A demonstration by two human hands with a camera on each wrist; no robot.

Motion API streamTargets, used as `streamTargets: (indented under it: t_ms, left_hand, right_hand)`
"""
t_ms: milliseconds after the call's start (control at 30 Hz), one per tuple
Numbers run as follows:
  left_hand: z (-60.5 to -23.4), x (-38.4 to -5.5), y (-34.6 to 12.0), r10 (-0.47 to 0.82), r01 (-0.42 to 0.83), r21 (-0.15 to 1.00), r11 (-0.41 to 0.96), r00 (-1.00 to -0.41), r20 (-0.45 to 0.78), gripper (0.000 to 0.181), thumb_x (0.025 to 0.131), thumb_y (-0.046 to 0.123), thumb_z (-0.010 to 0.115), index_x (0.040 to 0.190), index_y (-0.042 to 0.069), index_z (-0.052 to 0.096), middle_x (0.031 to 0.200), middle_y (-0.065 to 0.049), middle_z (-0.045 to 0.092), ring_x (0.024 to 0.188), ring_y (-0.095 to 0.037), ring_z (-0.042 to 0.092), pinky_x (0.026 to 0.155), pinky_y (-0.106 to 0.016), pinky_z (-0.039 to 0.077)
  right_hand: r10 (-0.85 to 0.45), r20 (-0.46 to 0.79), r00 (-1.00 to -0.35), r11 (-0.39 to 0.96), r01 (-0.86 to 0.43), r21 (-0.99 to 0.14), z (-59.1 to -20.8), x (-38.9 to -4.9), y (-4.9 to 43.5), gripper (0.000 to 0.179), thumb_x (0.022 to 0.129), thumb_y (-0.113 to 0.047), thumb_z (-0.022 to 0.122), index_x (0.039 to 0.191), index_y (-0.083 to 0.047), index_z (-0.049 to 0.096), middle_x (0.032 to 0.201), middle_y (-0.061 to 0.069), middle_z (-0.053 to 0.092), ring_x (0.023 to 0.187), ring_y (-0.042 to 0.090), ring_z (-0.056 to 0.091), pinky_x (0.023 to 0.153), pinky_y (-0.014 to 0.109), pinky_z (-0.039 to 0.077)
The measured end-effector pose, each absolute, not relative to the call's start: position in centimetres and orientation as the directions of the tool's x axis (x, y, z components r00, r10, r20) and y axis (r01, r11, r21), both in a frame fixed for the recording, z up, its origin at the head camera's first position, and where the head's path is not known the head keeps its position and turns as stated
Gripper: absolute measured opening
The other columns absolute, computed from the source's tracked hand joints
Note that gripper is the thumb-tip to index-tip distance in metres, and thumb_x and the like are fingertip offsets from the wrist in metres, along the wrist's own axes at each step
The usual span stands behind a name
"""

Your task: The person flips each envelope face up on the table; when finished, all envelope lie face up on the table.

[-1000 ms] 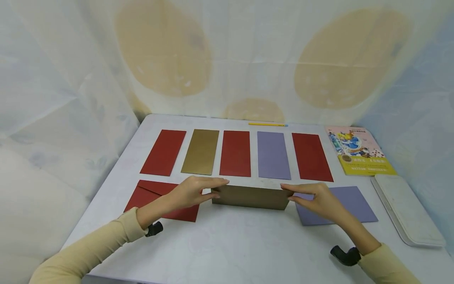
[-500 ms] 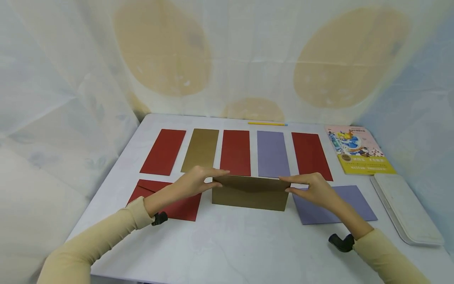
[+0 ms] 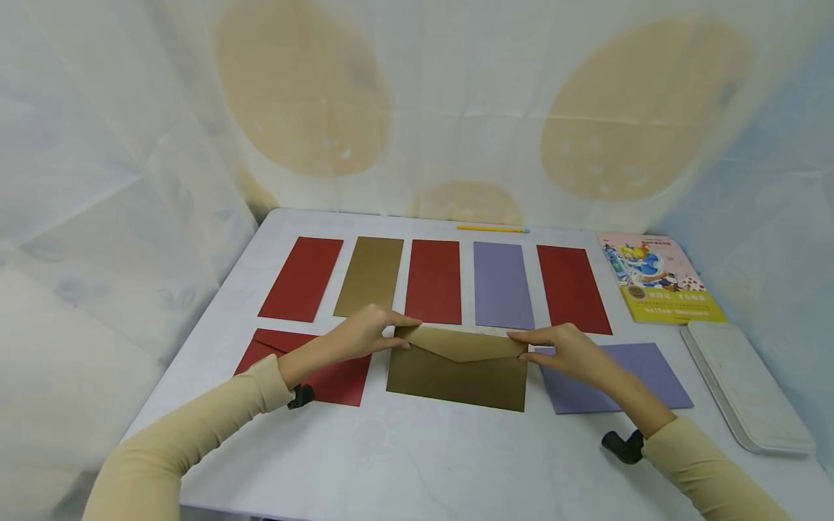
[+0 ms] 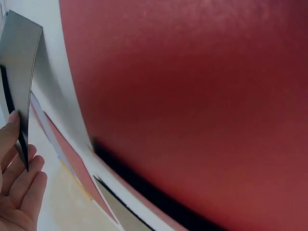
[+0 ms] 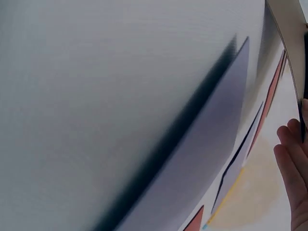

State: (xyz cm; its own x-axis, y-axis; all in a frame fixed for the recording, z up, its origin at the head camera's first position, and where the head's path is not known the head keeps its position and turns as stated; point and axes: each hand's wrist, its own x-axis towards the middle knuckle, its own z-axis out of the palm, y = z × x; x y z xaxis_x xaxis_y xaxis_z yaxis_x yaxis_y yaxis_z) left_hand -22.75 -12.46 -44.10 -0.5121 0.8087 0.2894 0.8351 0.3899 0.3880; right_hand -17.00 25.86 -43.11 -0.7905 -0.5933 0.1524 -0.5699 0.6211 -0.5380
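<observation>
A gold envelope [image 3: 456,380] with its pointed flap toward the viewer is held tilted between both hands at the middle of the table. My left hand [image 3: 361,336] pinches its upper left corner, thumb in front and fingers behind. The upper right corner is pinched the same way by my right hand [image 3: 565,350]. The left wrist view shows the envelope's end [image 4: 19,62] between thumb and fingers. Under the left forearm lies a red envelope [image 3: 339,383], flap side up. A lilac envelope [image 3: 641,376] lies beneath and beside the right hand.
Behind the hands several envelopes lie in a row: red [image 3: 301,278], gold [image 3: 369,275], red [image 3: 433,282], lilac [image 3: 503,284] and red [image 3: 573,289]. A yellow pencil [image 3: 491,228] lies at the back edge. At right are a picture book [image 3: 661,278] and a white flat case [image 3: 749,387].
Both hands have raised and tilted the gold envelope, so its front face and pointed flap now show. It was seen as a narrow strip before. The other envelopes have not moved.
</observation>
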Motion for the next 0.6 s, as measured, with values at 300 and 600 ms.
streamTargets:
  t_ms: [300, 600]
  left_hand:
    - [-45.4, -23.2, -11.9, 0.829, 0.822, 0.384, 0.421, -0.520, 0.206, 0.040, 0.084, 0.024, 0.076, 0.120, 0.007, 0.069, 0.111, -0.002, 0.070, 0.086, -0.003, 0.064, 0.066, -0.015, 0.045]
    - [-46.0, -23.4, -11.5, 0.841, 0.824, 0.392, 0.409, -0.507, 0.189, 0.036, 0.086, 0.021, 0.075, 0.117, 0.005, 0.070, 0.110, -0.003, 0.070, 0.096, -0.005, 0.065, 0.072, -0.015, 0.048]
  right_hand:
    - [-0.596, 0.048, -0.802, 0.690, -0.542, -0.479, -43.8, -16.9, 25.5, 0.042, 0.083, -0.012, 0.077, 0.123, -0.006, 0.067, 0.114, 0.008, 0.069, 0.093, 0.016, 0.068, 0.065, 0.021, 0.051]
    - [-0.615, 0.041, -0.788, 0.693, -0.565, -0.447, -44.2, -16.7, 25.4, 0.041, 0.083, -0.013, 0.076, 0.121, -0.003, 0.067, 0.111, 0.008, 0.070, 0.085, 0.008, 0.063, 0.058, 0.019, 0.043]
